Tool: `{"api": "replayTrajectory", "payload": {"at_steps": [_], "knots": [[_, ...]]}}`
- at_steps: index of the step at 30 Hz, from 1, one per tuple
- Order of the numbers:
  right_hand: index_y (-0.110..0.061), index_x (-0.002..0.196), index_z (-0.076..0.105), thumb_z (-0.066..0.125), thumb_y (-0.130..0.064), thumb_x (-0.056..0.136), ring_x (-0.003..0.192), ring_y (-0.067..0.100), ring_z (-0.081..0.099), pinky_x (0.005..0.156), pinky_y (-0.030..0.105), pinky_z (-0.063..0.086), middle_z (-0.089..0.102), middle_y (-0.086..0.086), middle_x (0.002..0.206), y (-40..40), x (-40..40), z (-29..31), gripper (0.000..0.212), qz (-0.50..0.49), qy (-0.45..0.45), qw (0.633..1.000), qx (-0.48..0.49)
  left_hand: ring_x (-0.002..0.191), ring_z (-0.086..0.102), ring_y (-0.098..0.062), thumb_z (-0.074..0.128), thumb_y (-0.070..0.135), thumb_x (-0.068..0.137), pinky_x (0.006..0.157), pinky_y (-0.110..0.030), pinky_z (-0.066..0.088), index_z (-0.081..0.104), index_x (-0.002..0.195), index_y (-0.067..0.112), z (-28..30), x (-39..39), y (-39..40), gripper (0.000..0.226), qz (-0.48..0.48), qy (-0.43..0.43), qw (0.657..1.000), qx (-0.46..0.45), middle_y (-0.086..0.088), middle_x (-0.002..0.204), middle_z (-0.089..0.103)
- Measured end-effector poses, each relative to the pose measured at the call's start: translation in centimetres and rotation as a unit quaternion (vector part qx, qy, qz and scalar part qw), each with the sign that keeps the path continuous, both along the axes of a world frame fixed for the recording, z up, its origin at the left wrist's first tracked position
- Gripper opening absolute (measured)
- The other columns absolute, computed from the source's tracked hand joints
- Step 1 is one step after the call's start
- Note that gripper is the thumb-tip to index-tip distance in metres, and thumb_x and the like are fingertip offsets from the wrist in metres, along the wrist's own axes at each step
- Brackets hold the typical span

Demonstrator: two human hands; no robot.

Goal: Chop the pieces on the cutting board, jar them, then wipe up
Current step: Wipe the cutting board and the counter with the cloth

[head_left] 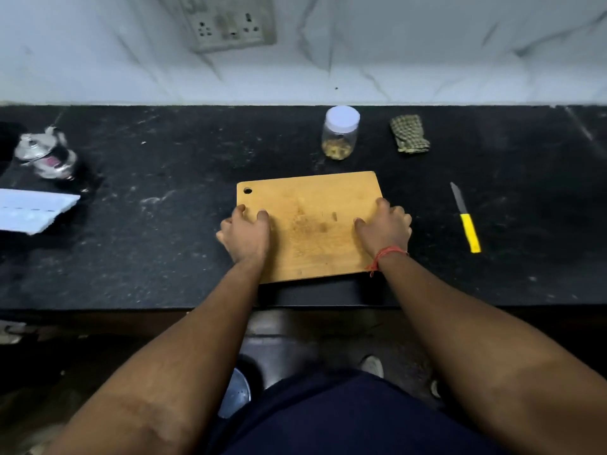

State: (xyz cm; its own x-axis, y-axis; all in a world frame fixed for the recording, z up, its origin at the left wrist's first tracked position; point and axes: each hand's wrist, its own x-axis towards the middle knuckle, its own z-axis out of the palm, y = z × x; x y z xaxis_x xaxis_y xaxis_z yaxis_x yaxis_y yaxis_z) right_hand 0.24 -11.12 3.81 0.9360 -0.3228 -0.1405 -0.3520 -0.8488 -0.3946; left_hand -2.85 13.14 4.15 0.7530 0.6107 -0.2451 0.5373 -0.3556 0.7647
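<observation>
Both forearms reach forward from the bottom of the head view to a wooden cutting board (pixel 312 221) lying flat near the front edge of the black table (pixel 164 251). Of the two hands, the left hand (pixel 244 233) rests on the board's left edge and the right hand (pixel 384 226) on its right edge, fingers bent down onto the wood, holding the board by its sides. Its surface shows only faint marks. Behind it stands a clear jar (pixel 340 132) with a white lid on and chopped pieces at the bottom. Just right of the jar lies a folded checked cloth (pixel 409 134). A yellow-handled knife (pixel 465 218) lies well to the right of the board.
</observation>
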Motion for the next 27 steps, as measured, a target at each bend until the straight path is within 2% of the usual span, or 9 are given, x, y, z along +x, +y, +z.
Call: {"api": "replayTrajectory", "payload": {"at_steps": [5, 11, 17, 22, 27], "knots": [[-0.019, 0.136, 0.044, 0.062, -0.05, 0.086, 0.122, 0.037, 0.041, 0.099, 0.049, 0.038, 0.047, 0.016, 0.13, -7.0, -0.3, -0.6, 0.062, -0.022, 0.007, 1.0, -0.011, 0.134, 0.034, -0.035, 0.056, 0.046, 0.094, 0.114, -0.043, 0.029, 0.048, 0.147, 0.022, -0.4, 1.6, -6.8, 0.059, -0.034, 0.02, 0.999, -0.007, -0.016, 0.146, 0.046], [-0.015, 0.131, 0.047, 0.059, -0.049, 0.088, 0.119, 0.037, 0.041, 0.097, 0.048, 0.039, 0.047, 0.017, 0.128, -11.2, -0.1, -1.8, 0.057, -0.011, 0.005, 1.0, -0.016, 0.134, 0.034, -0.035, 0.056, 0.047, 0.093, 0.114, -0.043, 0.031, 0.047, 0.147, 0.023, -1.0, 2.9, -11.2, 0.06, -0.025, 0.039, 0.999, 0.022, -0.016, 0.145, 0.046], [-0.015, 0.124, 0.05, 0.058, -0.049, 0.089, 0.114, 0.035, 0.041, 0.094, 0.048, 0.039, 0.047, 0.015, 0.123, -12.3, -0.3, -2.9, 0.05, 0.022, -0.021, 0.999, -0.041, 0.134, 0.036, -0.038, 0.057, 0.046, 0.093, 0.115, -0.046, 0.031, 0.047, 0.147, 0.019, -2.0, 2.8, -11.9, 0.061, -0.009, 0.069, 0.996, 0.047, -0.019, 0.143, 0.046], [-0.016, 0.121, 0.052, 0.056, -0.051, 0.087, 0.111, 0.034, 0.043, 0.093, 0.048, 0.039, 0.048, 0.013, 0.119, -12.4, -0.6, -3.6, 0.049, 0.022, -0.036, 0.997, -0.064, 0.134, 0.042, -0.037, 0.058, 0.042, 0.094, 0.115, -0.045, 0.036, 0.046, 0.148, 0.017, -2.2, 3.2, -11.9, 0.061, -0.04, 0.079, 0.995, 0.049, -0.017, 0.144, 0.04], [-0.016, 0.122, 0.05, 0.054, -0.05, 0.087, 0.11, 0.034, 0.042, 0.094, 0.048, 0.037, 0.047, 0.014, 0.118, -12.6, -0.7, -3.9, 0.049, 0.008, -0.041, 0.996, -0.073, 0.133, 0.04, -0.038, 0.059, 0.043, 0.094, 0.114, -0.046, 0.035, 0.049, 0.144, 0.014, -2.6, 3.2, -11.1, 0.059, -0.061, 0.095, 0.99, 0.08, -0.02, 0.141, 0.045]]}}
